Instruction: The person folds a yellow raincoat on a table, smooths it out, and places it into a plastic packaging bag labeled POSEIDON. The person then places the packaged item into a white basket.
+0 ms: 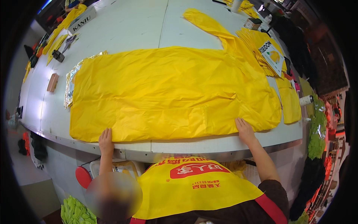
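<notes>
A yellow rain jacket (160, 82) lies folded into a long flat shape across the near part of the white table. One sleeve (209, 25) stretches away toward the far right. At its near edge, toward the left end, my left hand (106, 141) rests with fingers straight on the fabric. My right hand (245, 130) lies on the same edge near the right end, fingers extended over the cloth. Neither hand shows a closed grip. Shiny clear packaging (69, 86) peeks out from under the jacket's left end.
Right of the jacket sits a stack of folded yellow garments (257, 44) with a printed card (271, 56). A thread spool (306, 100) stands at the right edge. On the left are a brown block (52, 82), a dark small container (57, 55) and a white box (82, 21).
</notes>
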